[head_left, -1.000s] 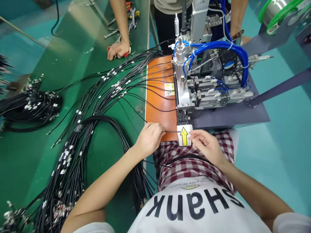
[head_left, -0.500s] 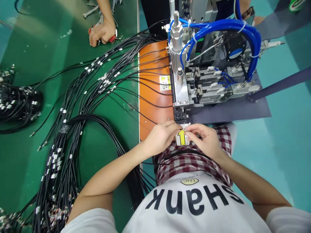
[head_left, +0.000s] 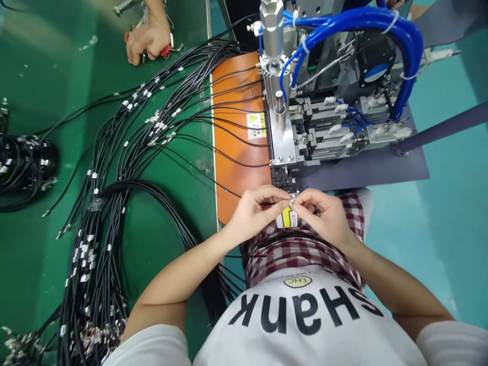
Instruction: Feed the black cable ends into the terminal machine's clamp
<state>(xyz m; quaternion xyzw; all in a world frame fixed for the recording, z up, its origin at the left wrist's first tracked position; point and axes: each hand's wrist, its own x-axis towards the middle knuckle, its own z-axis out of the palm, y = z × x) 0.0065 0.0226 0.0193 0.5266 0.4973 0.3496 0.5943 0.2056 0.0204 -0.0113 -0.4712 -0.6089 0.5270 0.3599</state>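
My left hand [head_left: 255,211] is closed in a pinch near the machine's front edge, with a black cable [head_left: 232,193] running into its fingers from the left. Opposite it, my right hand [head_left: 324,216] pinches at the cable's small pale end [head_left: 292,200]; fingertips hide most of this bit. Both sets of fingertips nearly meet just above a white label with a yellow arrow [head_left: 286,218]. Directly beyond my hands is the black feed block [head_left: 282,178] of the machine [head_left: 284,145].
An orange plate [head_left: 240,173] with several black cables across it adjoins the machine. A large cable bundle [head_left: 110,152] lies on the green table [head_left: 171,173]. Another person's hand [head_left: 150,40] rests on a red-handled tool at the far left. Blue air hoses [head_left: 354,20] arch over the machine.
My left fingers have shifted and spread a little around the cable, and its end has moved slightly right and up between my fingertips. The camera view has shifted slightly.
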